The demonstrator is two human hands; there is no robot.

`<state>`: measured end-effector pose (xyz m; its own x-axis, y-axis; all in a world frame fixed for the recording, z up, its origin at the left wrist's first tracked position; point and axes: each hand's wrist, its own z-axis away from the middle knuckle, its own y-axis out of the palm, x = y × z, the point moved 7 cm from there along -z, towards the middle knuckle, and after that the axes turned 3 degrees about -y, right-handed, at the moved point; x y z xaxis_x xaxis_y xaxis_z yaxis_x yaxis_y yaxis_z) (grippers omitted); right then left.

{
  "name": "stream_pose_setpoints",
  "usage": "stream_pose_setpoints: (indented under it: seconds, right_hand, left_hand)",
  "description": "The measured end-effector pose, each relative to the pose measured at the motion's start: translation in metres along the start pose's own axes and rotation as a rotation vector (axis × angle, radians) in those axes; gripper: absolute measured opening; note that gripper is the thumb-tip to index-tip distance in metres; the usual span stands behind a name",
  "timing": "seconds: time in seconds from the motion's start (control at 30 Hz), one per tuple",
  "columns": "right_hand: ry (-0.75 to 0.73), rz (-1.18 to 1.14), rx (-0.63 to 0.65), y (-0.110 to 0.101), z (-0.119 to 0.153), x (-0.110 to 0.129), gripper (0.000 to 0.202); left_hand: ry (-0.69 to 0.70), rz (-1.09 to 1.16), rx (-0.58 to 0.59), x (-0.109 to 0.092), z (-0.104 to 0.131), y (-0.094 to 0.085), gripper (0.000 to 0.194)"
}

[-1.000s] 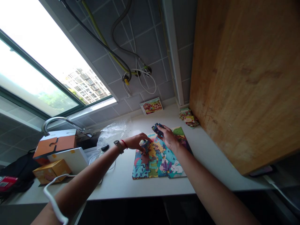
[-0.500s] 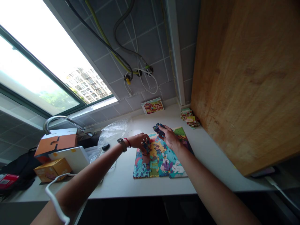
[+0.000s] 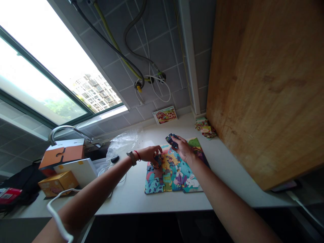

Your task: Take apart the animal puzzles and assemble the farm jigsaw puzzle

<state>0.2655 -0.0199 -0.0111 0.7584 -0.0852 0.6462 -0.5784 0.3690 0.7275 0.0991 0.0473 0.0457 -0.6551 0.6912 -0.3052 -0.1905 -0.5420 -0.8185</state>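
Observation:
A colourful jigsaw puzzle [image 3: 177, 175] with animal pictures lies on the white counter. Over its left side is my left hand [image 3: 151, 153], wearing a watch and a red band, its fingers bent down around a dark puzzle piece [image 3: 157, 161]. The fingers partly cover that piece, which sits low against the puzzle. My right hand [image 3: 184, 148] is closed on a small stack of dark blue puzzle pieces [image 3: 171, 139], held above the puzzle's upper part. My right hand and forearm hide some of the puzzle's right side.
Loose puzzle pieces [image 3: 205, 128] are piled beside the tall wooden board [image 3: 258, 87]. A picture card [image 3: 165, 115] leans at the wall. Crumpled clear plastic [image 3: 123, 143], an orange box [image 3: 62, 157], a yellow box [image 3: 58, 184] and a faucet [image 3: 68, 127] stand left. A white cable crosses near my left forearm.
My left hand has lowered and tilted the dark piece flatter against the puzzle's left side. My right hand stays nearly still with its stack.

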Motion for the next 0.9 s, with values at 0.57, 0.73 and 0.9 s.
stream_pose_setpoints:
  seconds: [0.57,0.73,0.9]
  right_hand:
    - [-0.007,0.014,0.016,0.001,0.0,0.0,0.031]
    - [-0.011,0.01,0.017,-0.001,-0.002,-0.001,0.031]
    - [-0.011,0.014,0.018,-0.001,-0.003,-0.001,0.031]
  left_hand:
    - [0.041,0.098,0.016,-0.013,0.013,-0.008,0.045]
    - [0.013,0.227,-0.021,-0.01,0.019,-0.023,0.05]
    - [-0.01,0.351,0.008,-0.011,0.029,-0.033,0.056]
